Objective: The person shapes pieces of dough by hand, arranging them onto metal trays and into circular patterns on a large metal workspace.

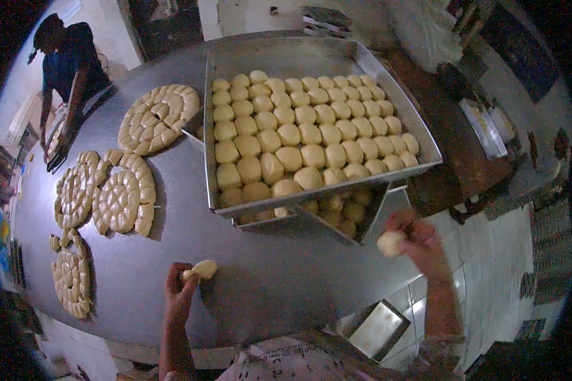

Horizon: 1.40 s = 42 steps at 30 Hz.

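Note:
Between the fingers of my left hand (179,284) is a piece of dough (204,268), pale yellow and pinched at one end, held just above the metal table. My right hand (421,241), a little blurred, grips a rounder dough ball (391,244) near the table's right edge, below the corner of the tray. In front of both hands stands a large square metal tray (324,190) filled with rows of smooth dough balls (309,134). Its far strip is bare metal. The tray rests on other trays, and more dough balls (343,209) show in the one beneath.
Coiled rounds of cut dough (124,202) lie on the left of the steel table (248,305). Another person (70,70) works at the far left. A brown wooden table (445,140) stands to the right. A shallow metal pan (380,330) sits low beside the table's near edge.

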Motion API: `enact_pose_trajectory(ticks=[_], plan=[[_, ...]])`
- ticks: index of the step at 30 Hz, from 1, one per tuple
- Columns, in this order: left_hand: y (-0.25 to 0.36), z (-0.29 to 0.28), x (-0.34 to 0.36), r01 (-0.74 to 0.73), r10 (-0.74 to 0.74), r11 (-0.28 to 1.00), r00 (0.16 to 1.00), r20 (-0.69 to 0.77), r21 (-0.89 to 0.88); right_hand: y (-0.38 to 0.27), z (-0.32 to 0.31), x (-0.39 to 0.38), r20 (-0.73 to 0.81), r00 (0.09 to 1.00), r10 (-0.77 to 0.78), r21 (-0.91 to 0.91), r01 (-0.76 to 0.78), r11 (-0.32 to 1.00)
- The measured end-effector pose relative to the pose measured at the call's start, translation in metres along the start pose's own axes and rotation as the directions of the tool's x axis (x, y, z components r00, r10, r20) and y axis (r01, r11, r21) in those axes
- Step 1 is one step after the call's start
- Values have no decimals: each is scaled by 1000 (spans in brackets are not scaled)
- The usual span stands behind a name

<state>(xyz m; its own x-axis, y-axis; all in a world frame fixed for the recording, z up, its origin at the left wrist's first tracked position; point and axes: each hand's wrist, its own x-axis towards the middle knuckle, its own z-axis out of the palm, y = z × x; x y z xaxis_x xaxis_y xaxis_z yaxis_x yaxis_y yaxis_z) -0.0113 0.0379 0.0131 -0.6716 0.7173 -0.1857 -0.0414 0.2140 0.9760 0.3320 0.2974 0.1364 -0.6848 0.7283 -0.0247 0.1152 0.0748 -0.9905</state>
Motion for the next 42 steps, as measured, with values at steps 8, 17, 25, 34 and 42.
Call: enact_pose_trajectory(ticks=[8, 17, 25, 34, 42], plan=[[30, 14, -20, 16, -22, 993, 998, -50, -115, -126, 16, 284, -366, 687, -628, -39, 662, 748], [33, 2, -30, -57, 28, 983, 986, -165, -172, -73, 56, 361, -211, 853, -477, -832, 100, 546], [60, 30, -32, -248, 298, 939, 933, 201, -239, -71, 167, 94, 670, 602, -435, -377, 780, 499], [-31, -70, -36, -55, 56, 998, 998, 25, -21, 102, 143, -79, 83, 997, 3, -793, 64, 606], [-51, -67, -48, -89, 105, 985, 989, 105, -150, 132, 194, -9, -58, 943, -326, -824, 139, 550]])
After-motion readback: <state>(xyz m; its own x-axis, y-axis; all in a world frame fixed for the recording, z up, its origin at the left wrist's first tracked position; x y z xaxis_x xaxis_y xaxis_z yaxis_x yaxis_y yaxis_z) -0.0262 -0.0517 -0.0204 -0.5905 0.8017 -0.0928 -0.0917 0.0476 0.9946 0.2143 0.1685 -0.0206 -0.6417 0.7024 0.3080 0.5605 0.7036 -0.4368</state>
